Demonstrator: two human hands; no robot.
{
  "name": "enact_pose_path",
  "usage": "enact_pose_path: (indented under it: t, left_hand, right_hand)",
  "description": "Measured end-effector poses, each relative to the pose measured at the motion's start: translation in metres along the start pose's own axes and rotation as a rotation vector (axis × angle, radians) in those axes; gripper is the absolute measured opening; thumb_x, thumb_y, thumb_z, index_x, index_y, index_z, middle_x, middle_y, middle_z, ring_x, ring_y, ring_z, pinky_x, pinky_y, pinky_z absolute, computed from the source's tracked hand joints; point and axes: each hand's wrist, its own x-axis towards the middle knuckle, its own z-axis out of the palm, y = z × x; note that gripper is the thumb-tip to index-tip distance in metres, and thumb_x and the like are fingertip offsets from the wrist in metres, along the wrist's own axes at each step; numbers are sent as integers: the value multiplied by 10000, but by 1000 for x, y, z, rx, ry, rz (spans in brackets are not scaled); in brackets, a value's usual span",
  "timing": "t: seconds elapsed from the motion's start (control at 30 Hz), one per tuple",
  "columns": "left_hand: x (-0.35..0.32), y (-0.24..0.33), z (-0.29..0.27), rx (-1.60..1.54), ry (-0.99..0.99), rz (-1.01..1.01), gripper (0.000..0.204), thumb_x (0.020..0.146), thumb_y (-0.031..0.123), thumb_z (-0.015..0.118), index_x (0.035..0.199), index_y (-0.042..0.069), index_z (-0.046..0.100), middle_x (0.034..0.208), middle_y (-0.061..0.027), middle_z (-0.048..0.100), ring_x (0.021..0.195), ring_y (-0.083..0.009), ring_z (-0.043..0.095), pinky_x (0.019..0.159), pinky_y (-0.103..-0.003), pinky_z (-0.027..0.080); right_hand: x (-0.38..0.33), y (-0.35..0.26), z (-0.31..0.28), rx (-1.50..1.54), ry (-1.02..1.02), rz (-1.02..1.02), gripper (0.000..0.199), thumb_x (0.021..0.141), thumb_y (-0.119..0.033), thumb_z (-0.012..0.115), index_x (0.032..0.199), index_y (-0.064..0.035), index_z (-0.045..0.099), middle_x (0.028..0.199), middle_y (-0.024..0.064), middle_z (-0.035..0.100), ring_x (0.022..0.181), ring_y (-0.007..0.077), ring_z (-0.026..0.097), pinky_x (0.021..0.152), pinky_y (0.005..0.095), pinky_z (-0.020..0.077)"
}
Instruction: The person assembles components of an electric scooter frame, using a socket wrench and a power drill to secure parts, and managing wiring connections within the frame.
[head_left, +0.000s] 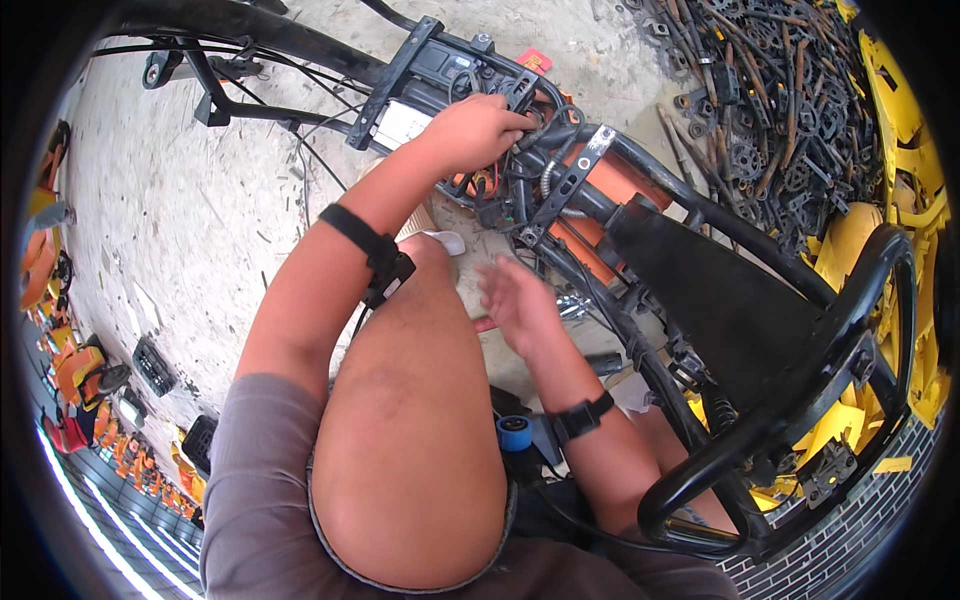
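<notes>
1. Our left hand grips the black cables on the black frame, fingers curled around them.
2. Our right hand hovers below, blurred, fingers loosely spread, holding nothing.

A bundle of black cables runs tangled through the black tubular frame at about one o'clock, lying against an orange housing; the frame slants from eleven toward five o'clock.

I see my left hand gripping the black cable bundle on the black frame. My right hand, blurred, hovers open below it.
</notes>
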Motion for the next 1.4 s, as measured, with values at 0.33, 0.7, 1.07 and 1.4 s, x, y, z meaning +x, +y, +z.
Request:
enact_pose_path:
  t: [0.33,0.7,1.07,1.4]
  left_hand:
    - [-5,19,1,-197,70,-68,336,931,314,656,1253,220,679,857,-93,586,834,-274,614,745,-384,505]
    - [6,12,10,-190,21,-204,349,928,346,642,1241,198,684,993,-107,699,881,-300,680,755,-380,539]
    - [-54,-27,-44,-480,-16,-119,213,889,71,665,1100,56,692,948,-89,669,865,-215,654,780,-335,530]
    - [-81,5,-17,-183,1,256,328,757,157,769,1078,125,715,982,-28,649,985,-260,618,838,-386,517]
  right_hand:
    - [-56,-30,31,-639,-117,-565,226,978,-141,559,1160,-10,582,1019,90,691,837,130,632,720,276,483]
    - [-5,-78,50,-1118,376,-1224,238,857,-73,611,1083,-8,645,1020,156,655,894,308,637,837,411,516]
    - [-1,-44,60,-1561,409,-916,373,838,-191,695,1164,-26,623,1077,168,699,982,351,680,837,438,539]
    - [10,-26,53,-1593,530,-1015,417,813,-241,745,1150,-43,600,920,141,728,812,345,707,702,435,555]
